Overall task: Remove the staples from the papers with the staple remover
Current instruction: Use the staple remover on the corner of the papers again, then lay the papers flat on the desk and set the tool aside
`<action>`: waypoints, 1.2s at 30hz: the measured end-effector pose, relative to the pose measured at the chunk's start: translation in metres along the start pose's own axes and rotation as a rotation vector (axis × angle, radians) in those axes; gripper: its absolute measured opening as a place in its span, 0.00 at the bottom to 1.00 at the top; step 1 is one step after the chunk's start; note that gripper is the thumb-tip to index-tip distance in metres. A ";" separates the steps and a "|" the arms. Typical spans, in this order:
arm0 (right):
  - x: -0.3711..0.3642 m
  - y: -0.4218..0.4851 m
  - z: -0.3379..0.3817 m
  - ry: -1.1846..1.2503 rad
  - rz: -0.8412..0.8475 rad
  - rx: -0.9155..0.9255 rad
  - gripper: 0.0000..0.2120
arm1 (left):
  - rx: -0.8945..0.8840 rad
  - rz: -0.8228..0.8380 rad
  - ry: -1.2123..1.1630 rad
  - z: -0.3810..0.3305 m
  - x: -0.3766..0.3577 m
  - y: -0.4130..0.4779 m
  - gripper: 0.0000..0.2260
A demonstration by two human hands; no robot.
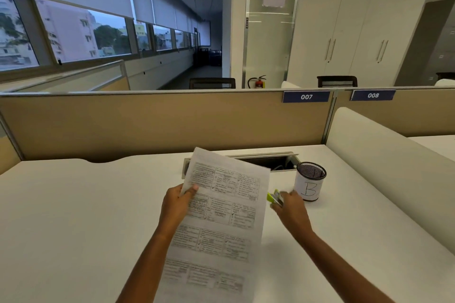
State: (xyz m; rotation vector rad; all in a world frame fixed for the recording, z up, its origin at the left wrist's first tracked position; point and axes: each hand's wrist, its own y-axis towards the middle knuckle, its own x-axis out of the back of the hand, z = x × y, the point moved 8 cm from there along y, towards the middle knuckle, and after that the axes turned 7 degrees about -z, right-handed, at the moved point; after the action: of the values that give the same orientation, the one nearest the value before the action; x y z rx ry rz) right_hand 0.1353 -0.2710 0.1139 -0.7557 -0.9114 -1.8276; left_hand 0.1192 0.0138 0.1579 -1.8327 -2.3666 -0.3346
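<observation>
The papers (221, 206) are a printed white set, the top page ruled into rows of boxes filled with small dark text and a few tick marks, the print too blurred to read. They are held up off the white bench (73, 216) at a slant, the top edge leaning toward the far edge of the bench and the lower part running down toward the near edge. The left hand (176, 202) has its fingers closed on the left margin of the papers near the upper corner, the thumb lying across the front of the page. No staple can be made out at this size.

The right hand (291, 209) is just beside the right edge of the papers, its fingers wrapped around the staple remover (274, 197), a small tool with a bright yellow-green body and a darker, greyish part toward the hand. It is blurred, so whether its jaws are spread or together cannot be told. It sits between the papers and a black mesh pen cup (310, 181), which stands upright toward the far right side of the bench with a white label marked with a hand-drawn "B". Behind the papers, along the far edge, an open cable slot (273, 160) is let into the bench top, and a tan partition (160, 123) rises behind it
</observation>
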 end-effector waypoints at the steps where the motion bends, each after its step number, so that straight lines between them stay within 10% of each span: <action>1: -0.008 -0.006 -0.011 -0.024 0.008 -0.028 0.16 | 0.031 -0.006 -0.057 0.004 0.001 -0.001 0.09; 24: -0.055 -0.046 -0.060 -0.155 0.106 -0.092 0.13 | 0.075 -0.039 -0.268 0.013 0.006 -0.005 0.05; 36: -0.051 -0.080 0.013 0.959 0.365 -0.202 0.23 | 0.142 -0.135 -0.351 0.027 0.018 0.001 0.08</action>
State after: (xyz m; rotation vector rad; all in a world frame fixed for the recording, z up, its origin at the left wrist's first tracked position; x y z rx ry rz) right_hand 0.0832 -0.2133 0.0584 -0.0789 0.0370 -1.6671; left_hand 0.1163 0.0372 0.1363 -1.7936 -2.6667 0.1553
